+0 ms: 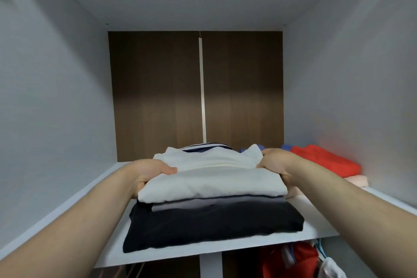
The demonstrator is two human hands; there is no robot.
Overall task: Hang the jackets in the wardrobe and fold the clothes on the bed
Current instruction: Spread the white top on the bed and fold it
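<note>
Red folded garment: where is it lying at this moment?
In the head view, the red folded garment lies at the right of the wardrobe shelf, atop a pale pink garment, just beyond the right hand.

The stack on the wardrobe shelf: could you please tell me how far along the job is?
Done: a black garment and a grey garment lie folded on the shelf, a red garment sits to the right, and clothes hang below. In hand: the left hand and right hand grip the white folded garment atop the stack. Left: the bed is out of view, so that's unclear.
</note>
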